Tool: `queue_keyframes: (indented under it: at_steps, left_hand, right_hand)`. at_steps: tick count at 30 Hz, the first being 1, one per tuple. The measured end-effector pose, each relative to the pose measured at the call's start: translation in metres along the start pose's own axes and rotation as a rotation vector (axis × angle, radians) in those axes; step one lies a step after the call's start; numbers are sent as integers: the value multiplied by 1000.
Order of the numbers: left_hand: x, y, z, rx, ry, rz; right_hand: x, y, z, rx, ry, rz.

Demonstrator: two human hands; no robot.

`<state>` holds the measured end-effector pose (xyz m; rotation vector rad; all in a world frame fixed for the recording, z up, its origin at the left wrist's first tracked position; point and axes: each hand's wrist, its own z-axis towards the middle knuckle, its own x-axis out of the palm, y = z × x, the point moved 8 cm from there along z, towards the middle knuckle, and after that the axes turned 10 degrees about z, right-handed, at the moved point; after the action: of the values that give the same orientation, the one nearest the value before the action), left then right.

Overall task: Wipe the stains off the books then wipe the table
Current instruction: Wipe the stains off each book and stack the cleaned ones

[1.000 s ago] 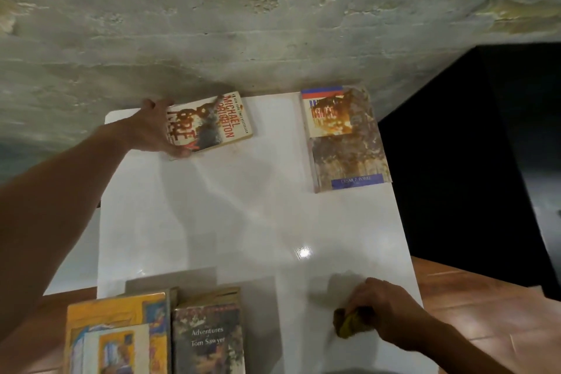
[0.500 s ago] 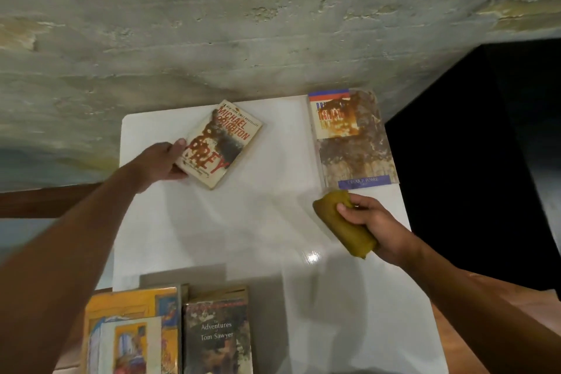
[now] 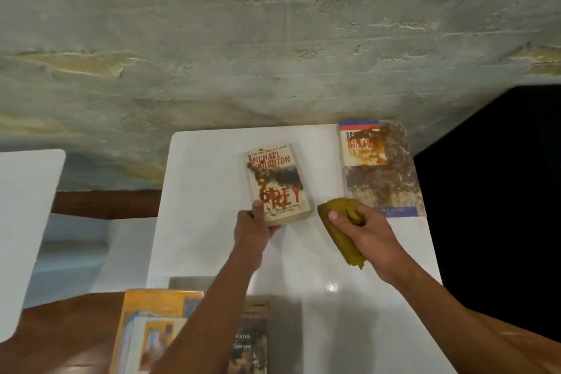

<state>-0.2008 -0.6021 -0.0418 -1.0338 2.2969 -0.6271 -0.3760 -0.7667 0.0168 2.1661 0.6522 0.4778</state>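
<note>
Left hand (image 3: 253, 226) pins the stained paperback (image 3: 277, 184) mid-table by its near corner, right hand (image 3: 368, 232) clutches the yellow cloth (image 3: 340, 228) just beside it — first wipe looks imminent, cloth must cross left onto the cover.

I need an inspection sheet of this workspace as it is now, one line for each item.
Surface: white table, glossy, faint smears.
Job's things: stained "Prey" paperback lying flat; heavily stained larger book at far right; yellow cloth.
Clutter: yellow-covered book and "Tom Sawyer" book at near edge.
Grippers: left hand grips the paperback's near corner; right hand holds the cloth above the table.
Cables: nothing seen.
Surroundings: rough concrete wall, wooden floor.
</note>
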Motion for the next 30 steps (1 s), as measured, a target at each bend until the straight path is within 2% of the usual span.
queue_keyframes:
  at_steps: [3, 7, 10, 14, 17, 20, 23, 27, 30]
  left_hand:
    - [9, 19, -8, -74, -127, 129]
    - [-4, 15, -20, 5, -282, 397]
    - [-16, 7, -20, 109, -322, 498]
    - [-44, -3, -9, 145, -317, 638]
    - [-68, -7, 5, 164, -256, 911]
    - [-83, 10, 24, 18, -75, 1145]
    - [-85, 26, 27, -89, 52, 1166]
    - [-82, 36, 26, -96, 77, 1173]
    - [-82, 36, 29, -108, 90, 1193]
  right_hand:
    - [13, 8, -1, -86, 56, -167]
    - [32, 13, 12, -235, 81, -478]
    - [46, 11, 28, -322, 42, -745]
    - [65, 15, 37, -368, 38, -925]
    - [75, 17, 40, -391, 54, -999]
    - [87, 15, 37, -441, 102, -1083]
    - [91, 12, 37, -489, 144, -1171]
    - [89, 16, 41, -509, 103, -1125]
    - [92, 8, 35, -578, 156, -1169]
